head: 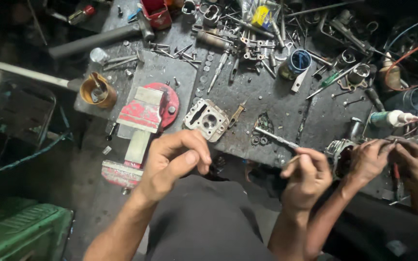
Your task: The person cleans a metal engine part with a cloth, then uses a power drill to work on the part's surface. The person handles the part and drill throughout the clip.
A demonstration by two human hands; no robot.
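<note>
Head view: the left hand (172, 162), fingers curled and holding nothing, hovers at lower centre just below the grey cylinder head (207, 119) on the counter (267, 96). The right hand (307, 176) pinches a thin metal rod (276, 139) (a co-worker's hands (393, 159) work at right) beside a red vise (141, 121).

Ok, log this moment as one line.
left hand: empty, near cylinder head | right hand: pinching thin tool | vise: on bench | co-worker's hands: on engine part

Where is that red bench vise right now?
In the head view, the red vise is bolted at the workbench's left front edge, just beyond the person's left hand, with the grey cylinder head to its right.
</note>
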